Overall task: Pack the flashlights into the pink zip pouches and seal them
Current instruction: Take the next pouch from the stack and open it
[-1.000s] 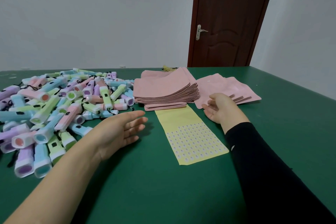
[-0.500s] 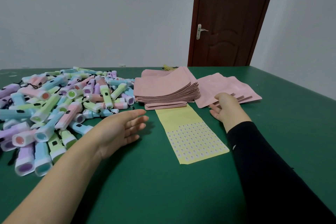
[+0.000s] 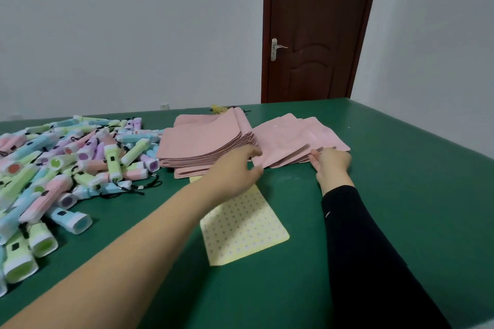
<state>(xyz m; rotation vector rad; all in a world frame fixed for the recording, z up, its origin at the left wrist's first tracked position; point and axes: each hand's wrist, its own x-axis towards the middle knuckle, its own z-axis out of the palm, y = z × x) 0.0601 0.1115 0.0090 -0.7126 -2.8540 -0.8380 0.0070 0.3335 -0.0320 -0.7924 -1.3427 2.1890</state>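
Left hand (image 3: pixel 235 168) has swung away from the flashlights (image 3: pixel 66 168) heaped at left, over the yellow sticker sheet (image 3: pixel 240 227), to the gap between pouch stack (image 3: pixel 203 141) and loose pouches (image 3: pixel 288 139); fingers half-curled, can't tell if gripping. Right hand (image 3: pixel 332 163) has slid to the loose pouches' near edge, fingers curled onto it

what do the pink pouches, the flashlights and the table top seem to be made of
Pink pouches: thin matte film, plastic or coated paper; they stack flat with curling edges and a faint sheen.
Flashlights: smooth moulded plastic in pastel colours, slightly glossy, with white heads.
Table top: green and matte, probably a felt or cloth covering; no reflections show, but any weave is too fine to tell.
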